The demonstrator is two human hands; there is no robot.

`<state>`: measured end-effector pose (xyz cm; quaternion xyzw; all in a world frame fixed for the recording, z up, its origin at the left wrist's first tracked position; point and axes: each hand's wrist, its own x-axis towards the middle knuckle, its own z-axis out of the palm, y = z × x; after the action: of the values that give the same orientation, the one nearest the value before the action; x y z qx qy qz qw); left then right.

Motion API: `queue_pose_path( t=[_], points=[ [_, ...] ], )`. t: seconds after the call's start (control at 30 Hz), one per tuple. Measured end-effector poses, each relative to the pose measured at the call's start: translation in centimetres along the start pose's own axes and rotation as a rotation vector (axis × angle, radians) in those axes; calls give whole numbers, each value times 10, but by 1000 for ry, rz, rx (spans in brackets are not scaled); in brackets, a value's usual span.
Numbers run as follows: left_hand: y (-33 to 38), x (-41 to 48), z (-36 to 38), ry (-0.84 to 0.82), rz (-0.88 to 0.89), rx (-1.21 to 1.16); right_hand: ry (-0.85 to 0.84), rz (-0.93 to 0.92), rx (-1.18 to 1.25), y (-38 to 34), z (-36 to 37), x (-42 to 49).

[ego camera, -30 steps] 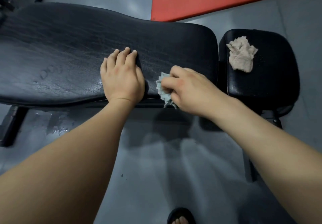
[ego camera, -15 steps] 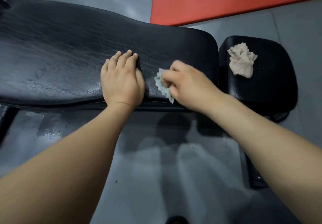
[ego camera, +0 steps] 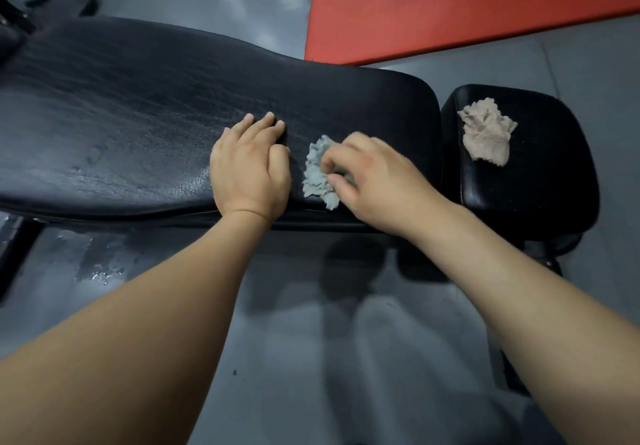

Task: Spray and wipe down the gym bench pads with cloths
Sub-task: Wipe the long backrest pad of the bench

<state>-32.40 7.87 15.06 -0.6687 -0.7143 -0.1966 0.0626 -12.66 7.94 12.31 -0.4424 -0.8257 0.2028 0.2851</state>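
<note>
Head view: left hand [ego camera: 249, 171] lies flat, fingers [ego camera: 266, 122] straight, on the long black vinyl pad [ego camera: 138, 115]; right hand [ego camera: 377, 181] pinches a crumpled grey-green cloth [ego camera: 317, 171] in curled fingers near the pad's front edge. A beige cloth [ego camera: 486, 134] rests on the black seat pad [ego camera: 547, 174].

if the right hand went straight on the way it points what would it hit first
Probably the left hand, flat on the long bench pad beside it; the grey cloth that the right hand pinches would touch it first.
</note>
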Motion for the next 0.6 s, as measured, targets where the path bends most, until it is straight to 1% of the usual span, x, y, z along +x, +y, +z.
queue_pose_path(
  t=[0.1,0.2,0.33,0.5,0.57,0.6],
  points=[
    [3,-1,0,-6,22,52,19,2,-19,6,-5,-23],
    [8,-2,0,-14,41,171,85,51,-60,16,-9,-47],
    [17,-1,-3,-83,-2,264,160,139,-119,28,-15,-70],
    [32,5,-13,-146,-64,303,215,269,-116,31,-14,-87],
    [50,10,-11,-121,-100,253,228,344,-141,31,-12,-86],
    [60,11,-7,-109,-89,216,236,369,-149,30,-11,-84]
  ],
)
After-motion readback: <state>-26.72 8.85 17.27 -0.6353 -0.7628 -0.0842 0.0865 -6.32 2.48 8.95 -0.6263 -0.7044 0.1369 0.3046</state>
